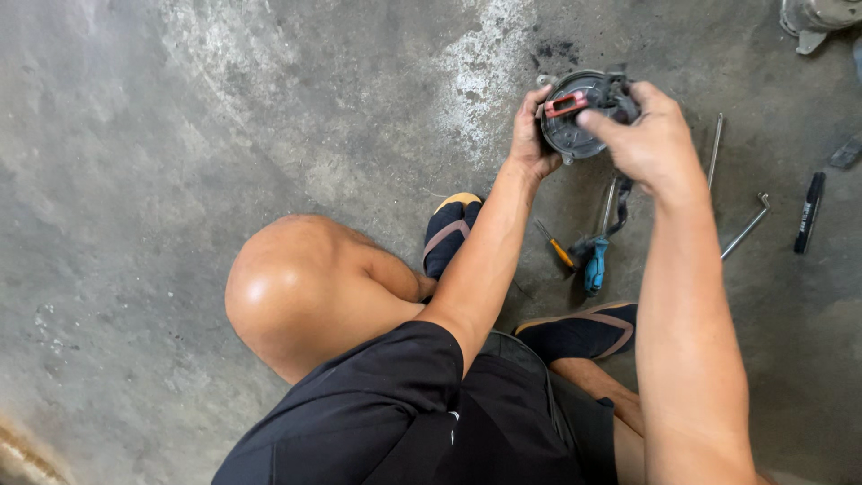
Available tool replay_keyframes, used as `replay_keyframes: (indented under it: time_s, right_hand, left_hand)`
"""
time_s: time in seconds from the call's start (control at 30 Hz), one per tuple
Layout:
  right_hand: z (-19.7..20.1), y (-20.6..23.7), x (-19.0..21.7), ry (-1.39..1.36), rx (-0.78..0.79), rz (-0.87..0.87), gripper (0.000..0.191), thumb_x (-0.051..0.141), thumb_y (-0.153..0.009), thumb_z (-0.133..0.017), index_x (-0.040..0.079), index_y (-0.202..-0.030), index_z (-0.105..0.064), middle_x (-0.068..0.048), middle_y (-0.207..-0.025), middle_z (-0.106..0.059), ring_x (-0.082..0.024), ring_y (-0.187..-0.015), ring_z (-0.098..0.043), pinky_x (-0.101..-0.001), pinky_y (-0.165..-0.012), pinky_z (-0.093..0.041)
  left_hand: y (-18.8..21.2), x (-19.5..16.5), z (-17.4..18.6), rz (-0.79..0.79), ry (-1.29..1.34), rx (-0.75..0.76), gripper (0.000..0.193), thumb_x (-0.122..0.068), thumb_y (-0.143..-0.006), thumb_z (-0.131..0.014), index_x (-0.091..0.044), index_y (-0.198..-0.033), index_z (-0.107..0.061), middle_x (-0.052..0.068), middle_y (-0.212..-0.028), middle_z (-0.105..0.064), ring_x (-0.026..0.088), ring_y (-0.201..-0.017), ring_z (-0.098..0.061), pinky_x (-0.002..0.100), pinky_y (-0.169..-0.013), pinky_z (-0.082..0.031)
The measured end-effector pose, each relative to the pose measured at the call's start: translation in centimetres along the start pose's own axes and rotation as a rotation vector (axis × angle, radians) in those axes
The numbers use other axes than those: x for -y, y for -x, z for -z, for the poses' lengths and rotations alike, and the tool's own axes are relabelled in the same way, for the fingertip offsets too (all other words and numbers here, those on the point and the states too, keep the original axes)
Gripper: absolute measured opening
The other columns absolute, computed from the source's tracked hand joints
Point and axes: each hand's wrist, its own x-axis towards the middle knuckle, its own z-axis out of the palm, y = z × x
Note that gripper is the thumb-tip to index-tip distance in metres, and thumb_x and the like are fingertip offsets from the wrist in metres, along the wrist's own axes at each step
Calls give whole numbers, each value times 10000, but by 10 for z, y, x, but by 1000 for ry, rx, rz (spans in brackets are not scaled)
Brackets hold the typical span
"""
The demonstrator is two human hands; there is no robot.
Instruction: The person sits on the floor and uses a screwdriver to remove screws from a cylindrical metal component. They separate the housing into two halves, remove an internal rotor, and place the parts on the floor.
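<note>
The person squats on a concrete floor (180, 135) and holds a round grey motor end cover (575, 126) up in front of them with both hands. The left hand (530, 135) grips the cover's left rim, fingers curled closed around the edge. The right hand (651, 135) comes over the cover's right side, its fingers closed on the dark fitting at the top, just beside a small red part (567, 104) on the cover's face.

Below the cover, on the floor, lie a blue-handled tool (596, 265) and a small orange-handled screwdriver (557, 249), close together. To the cover's right lie 2 long metal bolts (745, 229), and farther right a black marker (809, 212). A grey metal housing (817, 18) sits well above and right of the cover, at the frame's corner. 2 dark slippers (449, 235) sit below the cover.
</note>
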Motion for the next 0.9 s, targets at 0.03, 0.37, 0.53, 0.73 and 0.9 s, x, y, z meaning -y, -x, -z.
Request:
replay_keyframes:
  time_s: [0.03,0.37,0.53,0.73,0.9]
  right_hand:
    - [3,1,1,-8,3,-31,355,159,-930,-790,-7,-1224,-682,-32,-1000,-739,-88,-834,-674,-237,-670,-537]
    - [43,11,7,-333,-43,-178,190,288,-1009,-479,189,-1167,-512,-20,-886,-536,-136,-672,-501,-337,-553,-450]
    - [91,27,30,-419,-136,-18,109,137,-1052,-536,122,-1143,-479,-37,-924,-482,-170,-705,-511,-375,-632,-491]
    - [123,59,50,-602,-171,146,130,144,-1038,-512,44,-1121,-501,-80,-875,-499,-172,-658,-496,-336,-575,-443]
    - [127,58,42,-858,-194,229,189,150,-1028,-492,-22,-1102,-519,-116,-833,-514,-173,-618,-484,-304,-527,-403]
  left_hand:
    - [0,0,0,-10,2,-18,504,-477,-943,-599,-37,-1181,-662,177,-1104,-715,320,-972,-719,509,-898,-603]
    - [-3,-3,-1,-19,52,18,519,-461,-953,-618,-7,-1202,-653,194,-1138,-702,330,-1007,-706,502,-929,-590]
    - [-3,-4,2,-13,45,12,525,-467,-938,-613,-7,-1185,-666,192,-1131,-709,327,-1002,-710,498,-924,-596]
    - [-2,-7,1,-38,17,-34,511,-473,-947,-609,-16,-1167,-672,193,-1121,-708,323,-993,-708,500,-908,-600]
    - [0,-6,-6,-28,14,-68,493,-468,-932,-608,-29,-1148,-666,185,-1096,-711,321,-976,-713,507,-901,-599]
